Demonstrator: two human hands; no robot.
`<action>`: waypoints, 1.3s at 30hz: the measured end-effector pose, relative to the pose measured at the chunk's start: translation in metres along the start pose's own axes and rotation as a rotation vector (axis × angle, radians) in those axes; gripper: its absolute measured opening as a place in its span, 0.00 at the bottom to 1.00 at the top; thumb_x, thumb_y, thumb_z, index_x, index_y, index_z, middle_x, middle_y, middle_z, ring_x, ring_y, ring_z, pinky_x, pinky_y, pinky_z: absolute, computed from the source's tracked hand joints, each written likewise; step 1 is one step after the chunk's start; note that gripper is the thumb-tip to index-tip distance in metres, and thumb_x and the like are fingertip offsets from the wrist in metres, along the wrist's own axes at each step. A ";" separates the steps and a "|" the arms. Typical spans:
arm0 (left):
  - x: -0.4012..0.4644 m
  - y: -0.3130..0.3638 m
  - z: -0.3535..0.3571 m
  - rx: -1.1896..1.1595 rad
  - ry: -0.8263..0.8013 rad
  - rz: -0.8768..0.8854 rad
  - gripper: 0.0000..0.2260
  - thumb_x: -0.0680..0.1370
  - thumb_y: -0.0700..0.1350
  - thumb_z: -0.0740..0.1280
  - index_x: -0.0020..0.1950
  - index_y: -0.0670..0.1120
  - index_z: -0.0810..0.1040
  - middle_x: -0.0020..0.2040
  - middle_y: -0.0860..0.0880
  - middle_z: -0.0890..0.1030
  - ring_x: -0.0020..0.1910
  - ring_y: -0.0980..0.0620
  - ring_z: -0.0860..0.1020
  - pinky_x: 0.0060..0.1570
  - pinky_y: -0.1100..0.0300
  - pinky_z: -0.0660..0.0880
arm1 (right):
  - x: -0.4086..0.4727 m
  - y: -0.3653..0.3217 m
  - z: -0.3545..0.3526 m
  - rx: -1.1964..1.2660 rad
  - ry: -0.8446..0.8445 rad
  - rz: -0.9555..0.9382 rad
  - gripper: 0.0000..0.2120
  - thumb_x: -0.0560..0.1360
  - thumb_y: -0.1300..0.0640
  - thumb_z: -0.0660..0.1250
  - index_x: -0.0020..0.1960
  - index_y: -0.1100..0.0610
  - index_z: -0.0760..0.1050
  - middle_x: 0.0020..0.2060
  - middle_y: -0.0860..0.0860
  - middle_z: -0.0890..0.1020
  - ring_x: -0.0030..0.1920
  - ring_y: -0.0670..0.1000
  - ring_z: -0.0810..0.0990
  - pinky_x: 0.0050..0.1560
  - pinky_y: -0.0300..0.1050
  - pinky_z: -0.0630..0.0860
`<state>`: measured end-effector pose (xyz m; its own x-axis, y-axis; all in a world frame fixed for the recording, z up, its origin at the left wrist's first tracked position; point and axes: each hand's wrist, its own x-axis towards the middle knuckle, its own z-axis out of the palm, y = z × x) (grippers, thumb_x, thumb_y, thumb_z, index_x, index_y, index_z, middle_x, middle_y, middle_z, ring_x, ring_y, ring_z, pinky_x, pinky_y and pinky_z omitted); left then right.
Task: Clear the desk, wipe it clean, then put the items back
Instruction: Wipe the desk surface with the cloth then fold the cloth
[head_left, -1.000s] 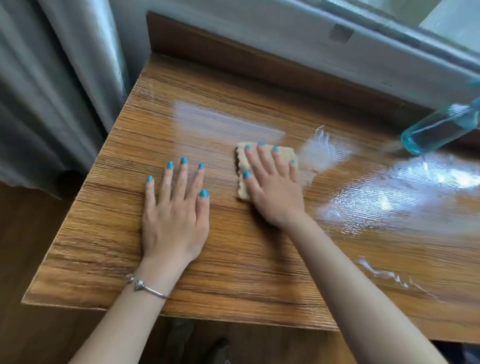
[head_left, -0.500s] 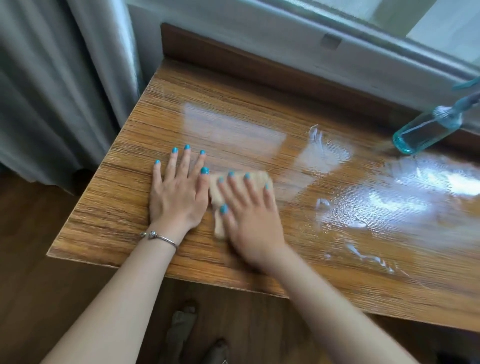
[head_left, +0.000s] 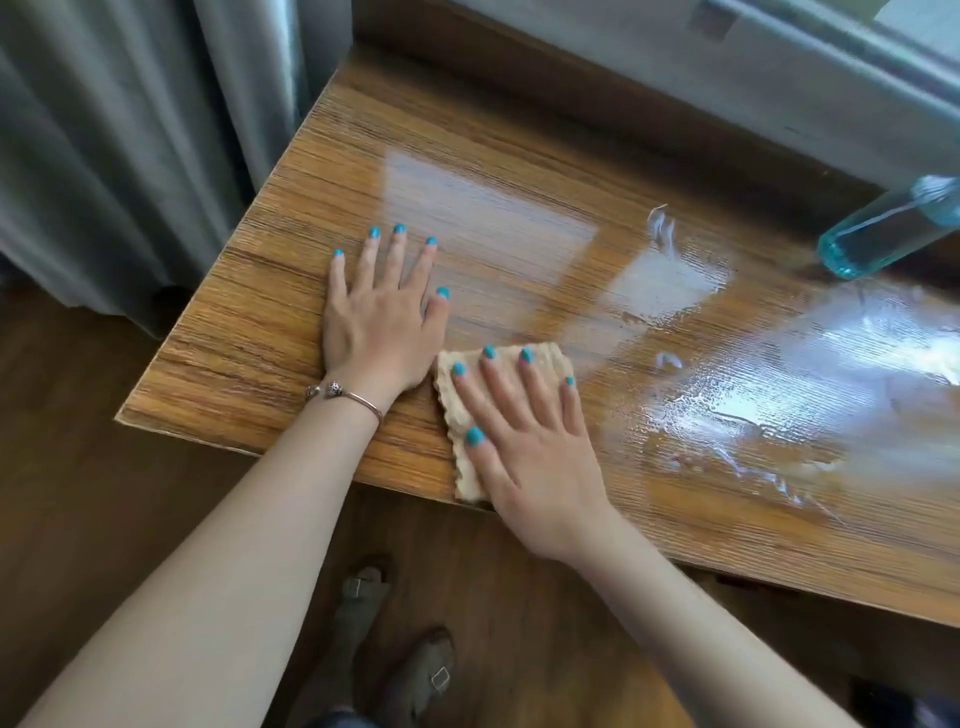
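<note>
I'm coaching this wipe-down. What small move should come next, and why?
Probably slide the cloth under the right hand rightward into the wet streaks: it sits at the desk's near edge, and that liquid is unwiped.

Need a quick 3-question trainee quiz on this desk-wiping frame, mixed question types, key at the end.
1. True or false: the right hand lies flat on the cloth, fingers straight.
2. Multiple choice: where is the spray bottle? A) far right of the desk, near the window wall B) in the left hand C) on the floor
3. Fill in: the left hand rests flat on the ____ desk, and a bracelet sits on its wrist.

Key: 1 true; 2 A; 3 wooden. Wet streaks cover the desk to the right of the cloth, so wiping is not yet done.
</note>
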<state>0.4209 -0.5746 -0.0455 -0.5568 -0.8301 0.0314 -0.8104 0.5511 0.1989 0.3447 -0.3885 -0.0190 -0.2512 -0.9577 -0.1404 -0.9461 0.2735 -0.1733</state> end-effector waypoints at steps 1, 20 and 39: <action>0.000 0.000 0.000 -0.002 -0.001 0.000 0.25 0.82 0.56 0.46 0.79 0.56 0.50 0.80 0.49 0.49 0.79 0.48 0.46 0.75 0.45 0.42 | -0.024 -0.005 0.003 -0.004 -0.027 -0.024 0.25 0.82 0.42 0.38 0.77 0.37 0.37 0.79 0.41 0.42 0.78 0.51 0.35 0.75 0.57 0.35; -0.008 0.050 -0.007 -0.100 -0.027 0.079 0.25 0.83 0.54 0.48 0.80 0.53 0.49 0.80 0.47 0.45 0.79 0.46 0.44 0.75 0.48 0.41 | -0.019 0.073 -0.008 -0.028 0.025 0.319 0.24 0.81 0.41 0.35 0.77 0.35 0.39 0.79 0.40 0.44 0.78 0.49 0.39 0.76 0.56 0.40; 0.014 0.120 0.019 -0.144 -0.104 0.333 0.25 0.82 0.58 0.46 0.79 0.56 0.51 0.80 0.48 0.49 0.79 0.46 0.45 0.74 0.45 0.40 | 0.051 0.147 -0.028 0.052 0.045 0.757 0.25 0.83 0.44 0.41 0.78 0.38 0.38 0.79 0.44 0.42 0.79 0.52 0.40 0.76 0.59 0.39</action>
<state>0.3124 -0.5189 -0.0402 -0.8068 -0.5905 0.0196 -0.5523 0.7655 0.3300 0.1870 -0.3998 -0.0242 -0.8372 -0.5092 -0.1997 -0.5014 0.8604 -0.0916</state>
